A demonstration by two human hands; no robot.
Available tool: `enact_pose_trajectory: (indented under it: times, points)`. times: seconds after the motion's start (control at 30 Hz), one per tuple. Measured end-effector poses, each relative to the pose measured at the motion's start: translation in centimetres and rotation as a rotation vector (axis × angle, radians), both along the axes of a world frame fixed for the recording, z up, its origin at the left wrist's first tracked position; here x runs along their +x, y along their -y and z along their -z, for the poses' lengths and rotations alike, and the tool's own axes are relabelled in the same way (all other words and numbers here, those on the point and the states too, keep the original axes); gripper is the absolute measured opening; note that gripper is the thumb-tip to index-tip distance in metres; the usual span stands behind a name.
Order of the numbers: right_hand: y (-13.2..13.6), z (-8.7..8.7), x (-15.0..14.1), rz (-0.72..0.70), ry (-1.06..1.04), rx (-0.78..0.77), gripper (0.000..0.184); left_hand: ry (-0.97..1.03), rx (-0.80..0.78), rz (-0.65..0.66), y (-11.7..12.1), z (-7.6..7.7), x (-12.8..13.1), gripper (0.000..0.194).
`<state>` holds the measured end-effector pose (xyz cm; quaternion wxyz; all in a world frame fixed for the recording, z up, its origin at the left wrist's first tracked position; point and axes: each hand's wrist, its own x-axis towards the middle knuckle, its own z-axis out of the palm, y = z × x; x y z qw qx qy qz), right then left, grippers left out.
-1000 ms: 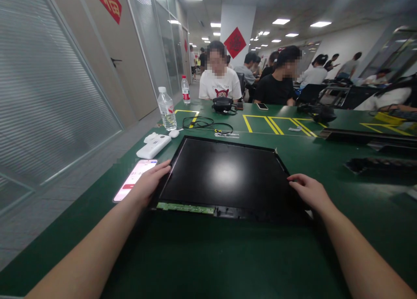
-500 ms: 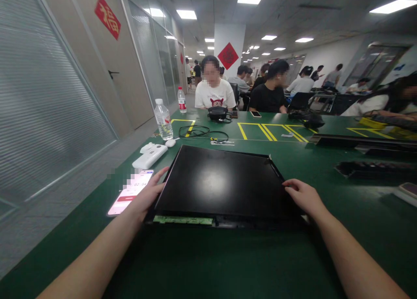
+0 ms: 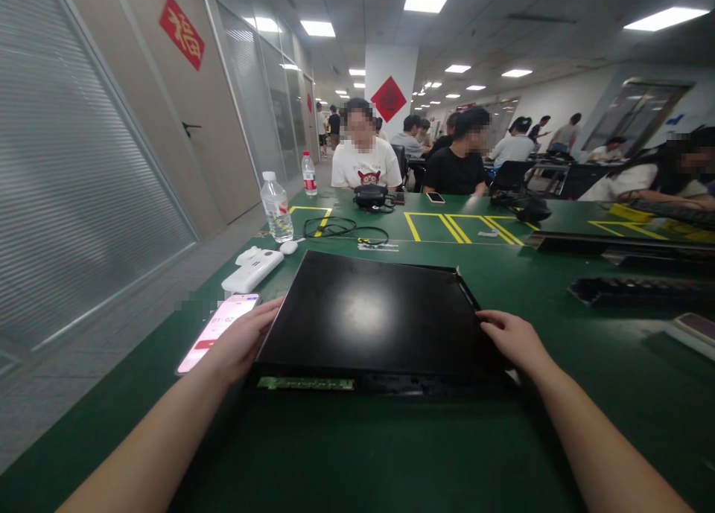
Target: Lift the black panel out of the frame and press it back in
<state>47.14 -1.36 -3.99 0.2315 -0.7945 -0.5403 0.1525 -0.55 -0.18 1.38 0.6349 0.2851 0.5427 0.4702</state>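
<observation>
Between the left grip (image 3: 241, 343) and right grip (image 3: 515, 340), a glossy black rectangular panel (image 3: 369, 312) is flanked, long axis seemingly crosswise, neither nearer; its right edge is pinched by curled fingers, its left touched, closure hidden.

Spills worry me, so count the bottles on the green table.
2. A white-capped bottle stands beyond and left of the black panel, near the edge of the table; a red-capped bottle stands farther back. Others may be hidden.

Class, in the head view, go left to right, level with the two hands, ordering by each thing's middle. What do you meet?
Lit phone → left hand → black panel → right hand → phone-like device at the right edge.
</observation>
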Motion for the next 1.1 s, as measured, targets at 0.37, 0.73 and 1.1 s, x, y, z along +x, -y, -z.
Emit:
enact_pose_trajectory:
  times: [0.37,0.73,1.1]
  points:
    - [0.1,0.2,0.0,-0.037,0.023,0.016,0.04,-0.04,0.026,-0.016,0.7,-0.6,0.4,0.036]
    - [0.1,0.0,-0.2,-0.049,0.038,0.006,0.042,-0.146,0.043,-0.051,0.5,-0.1,0.4,0.029]
    - [0.1,0.2,0.2,-0.028,-0.036,0.077,0.043,-0.271,0.296,-0.047,0.9,0.1,0.7,0.059]
